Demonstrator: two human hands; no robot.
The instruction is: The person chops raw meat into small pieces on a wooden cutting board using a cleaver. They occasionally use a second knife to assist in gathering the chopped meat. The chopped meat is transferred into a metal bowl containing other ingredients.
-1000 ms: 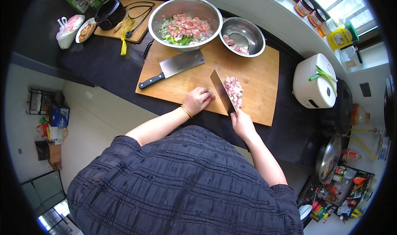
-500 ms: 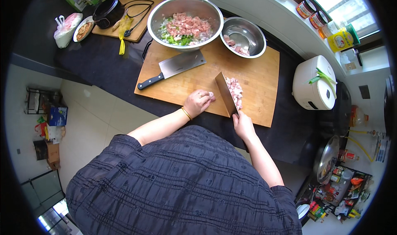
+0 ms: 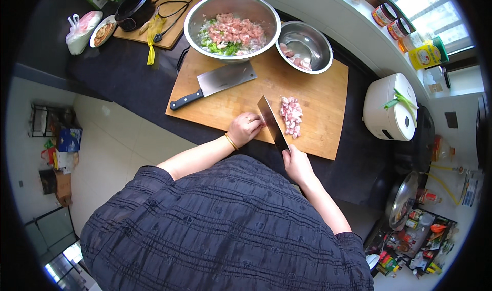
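Note:
My right hand [image 3: 297, 163] grips a cleaver [image 3: 272, 123], its blade upright on the wooden cutting board [image 3: 323, 106]. Close to the blade's left face, my left hand [image 3: 244, 129] is closed over a small piece of pink meat, mostly hidden by the fingers. Right of the blade lies a pile of diced meat [image 3: 291, 116]. A second cleaver [image 3: 227, 79] with a black handle rests flat on the board, beyond my left hand. At the board's far edge stands a large steel bowl [image 3: 274, 34] holding minced meat [image 3: 233, 30] and chopped greens. The smaller steel bowl [image 3: 320, 50] beside it contains meat pieces [image 3: 301, 62].
A white rice cooker [image 3: 382, 109] with green onion on its lid stands at the right. Back left are a second board [image 3: 174, 27] with a black pot [image 3: 134, 12], a plate of food [image 3: 104, 32] and a plastic bag [image 3: 82, 34]. Jars [image 3: 384, 15] line the windowsill.
My right hand has moved the cleaver left, away from the diced pile and up to the fingers of my left hand. The left hand has barely moved.

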